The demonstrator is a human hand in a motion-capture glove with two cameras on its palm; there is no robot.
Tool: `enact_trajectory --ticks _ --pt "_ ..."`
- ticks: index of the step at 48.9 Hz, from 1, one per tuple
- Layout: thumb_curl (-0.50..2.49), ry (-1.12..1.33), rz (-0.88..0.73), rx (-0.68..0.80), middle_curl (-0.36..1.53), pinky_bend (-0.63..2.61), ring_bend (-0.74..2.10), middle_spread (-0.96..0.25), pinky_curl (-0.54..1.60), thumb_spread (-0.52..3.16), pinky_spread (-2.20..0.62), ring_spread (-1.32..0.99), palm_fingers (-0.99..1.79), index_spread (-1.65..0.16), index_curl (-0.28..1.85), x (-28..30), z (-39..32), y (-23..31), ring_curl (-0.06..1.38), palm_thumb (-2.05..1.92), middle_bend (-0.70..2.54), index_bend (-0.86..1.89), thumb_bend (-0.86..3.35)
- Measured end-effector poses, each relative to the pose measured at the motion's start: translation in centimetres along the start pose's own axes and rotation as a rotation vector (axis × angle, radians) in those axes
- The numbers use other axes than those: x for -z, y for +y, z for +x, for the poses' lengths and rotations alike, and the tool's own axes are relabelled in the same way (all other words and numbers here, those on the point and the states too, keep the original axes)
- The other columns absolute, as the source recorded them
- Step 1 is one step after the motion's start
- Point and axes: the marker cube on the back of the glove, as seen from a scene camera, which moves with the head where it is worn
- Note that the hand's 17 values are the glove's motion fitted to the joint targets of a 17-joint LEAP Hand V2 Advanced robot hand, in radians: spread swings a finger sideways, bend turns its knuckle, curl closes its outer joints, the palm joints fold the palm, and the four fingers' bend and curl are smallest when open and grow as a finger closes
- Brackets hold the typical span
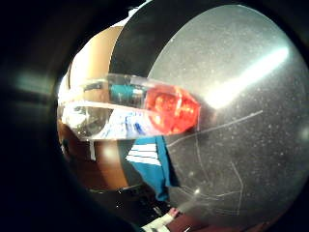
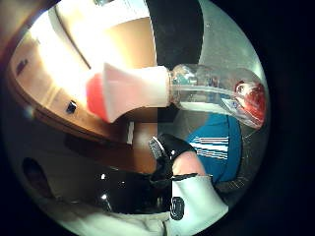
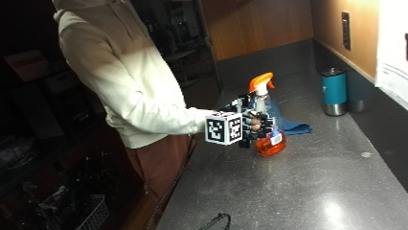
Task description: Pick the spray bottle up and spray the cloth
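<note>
counter [image 3: 306,191]: grey speckled, nearest, carrying everything | spray bottle [image 3: 266,125]: upright on counter, orange liquid, orange-white trigger head, inside gloved grasp | blue cloth [image 3: 290,125]: on counter just behind bottle | right hand [image 3: 255,125]: fingers curled round bottle's middle

A dark speckled tabletop [image 3: 319,187] runs away from the camera beside a wood-panelled wall. A teal tumbler [image 3: 334,91] with a steel base and dark lid stands upright on it toward 1 o'clock, near the wall. A black cable loop [image 3: 217,221] lies at the tabletop's near edge, at 6 o'clock. A wire basket [image 3: 86,215] sits low at 8 o'clock, off the tabletop.
</note>
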Motion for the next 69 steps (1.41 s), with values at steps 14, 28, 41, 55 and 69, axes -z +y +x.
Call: enact_trajectory --ticks 14,28,41,55,69 --pt "0.34 0.067 0.065 -0.014 0.35 0.47 0.51 -0.06 0.34 0.87 0.18 0.00 0.11 -0.33 0.16 -1.3 -0.3 -1.3 0.31 0.59 0.28 0.11 -0.03" --pt "0.33 0.121 0.128 -0.018 0.37 0.32 0.50 -0.13 0.30 0.85 0.20 -0.03 0.46 -0.34 0.23 -1.9 -0.9 -2.9 0.31 0.57 0.37 0.22 -0.04" --pt "0.35 0.116 0.146 -0.002 0.39 0.13 0.46 -0.12 0.26 0.84 0.14 -0.10 0.91 -0.30 0.35 -2.5 -1.2 -4.2 0.32 0.66 0.38 0.32 -0.01" --pt "0.46 0.116 0.141 0.026 0.39 0.26 0.45 -0.12 0.29 0.68 -0.04 -0.16 1.20 -0.23 0.40 -2.8 -1.6 -5.7 0.35 0.91 0.31 0.26 0.01" --pt "0.58 0.157 0.118 0.042 0.41 0.35 0.39 -0.14 0.35 0.40 -0.20 -0.19 1.28 -0.21 0.44 -3.1 -2.2 -6.4 0.36 0.98 0.29 0.25 -0.03"
